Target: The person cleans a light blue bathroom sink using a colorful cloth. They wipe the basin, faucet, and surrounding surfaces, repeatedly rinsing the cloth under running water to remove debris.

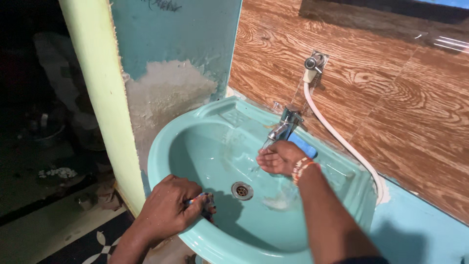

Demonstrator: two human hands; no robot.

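The small multicoloured object (205, 201) sits in our left hand (168, 208), pressed against the front rim of the turquoise washbasin (161, 146). Only its tip shows past the fingers, striped in red, blue and pale colours; we cannot tell exactly what it is. We judge it light and thin, probably wet and therefore slippery, so a full wrap of the fingers around its middle, as now, looks the safest hold. Our left hand is closed tight around it, knuckles up, the wrist coming in from below left, the heel of the hand resting on the rim.

Our right hand (279, 157) is cupped palm up under the chrome tap (286, 125), fingers loosely curled and holding nothing solid, with water running over it. The forearm reaches across the bowl from lower right, and bead bracelets (301, 168) circle the wrist. A blue bar (303, 145), likely soap, lies on the ledge just behind that hand. The drain (242, 190) sits between both hands. A white hose (342, 142) curves down the wood-patterned wall (391, 98).
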